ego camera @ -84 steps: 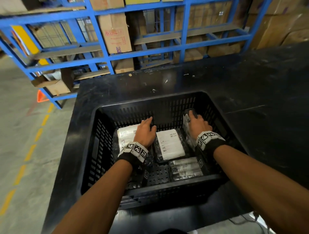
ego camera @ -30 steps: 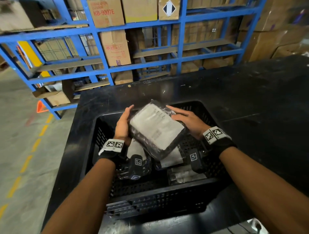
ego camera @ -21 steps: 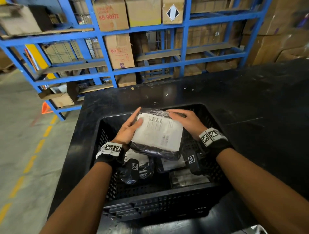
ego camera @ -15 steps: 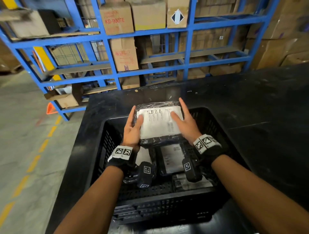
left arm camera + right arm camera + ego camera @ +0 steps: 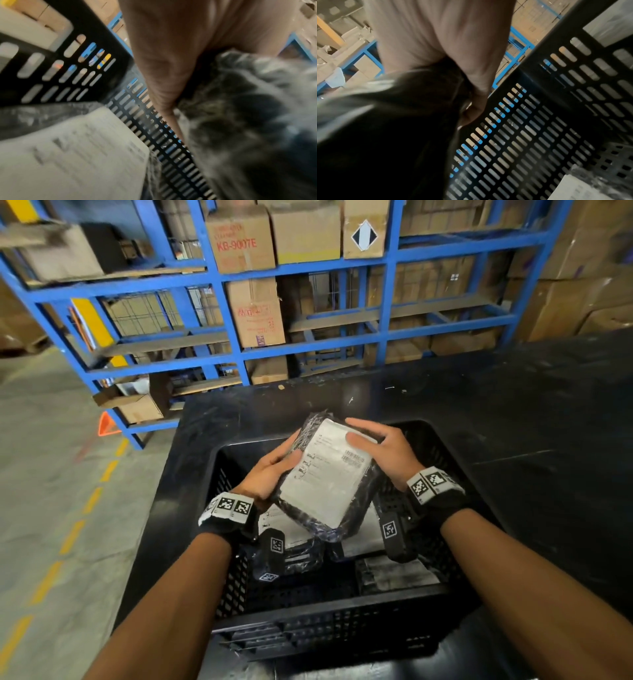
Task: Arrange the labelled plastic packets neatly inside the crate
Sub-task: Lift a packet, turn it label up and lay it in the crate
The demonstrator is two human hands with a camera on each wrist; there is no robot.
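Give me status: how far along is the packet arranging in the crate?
Partly done. Done: several packets already lie label-up on the crate floor. In hand: the left hand and right hand hold one tilted packet above the crate. Left: set it down flat in the bare part of the floor; whether more packets wait elsewhere isn't visible.

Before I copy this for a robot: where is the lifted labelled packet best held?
By its two long side edges, one hand from each side, as the left hand and right hand hold the packet now: it is flat, soft and tilted.
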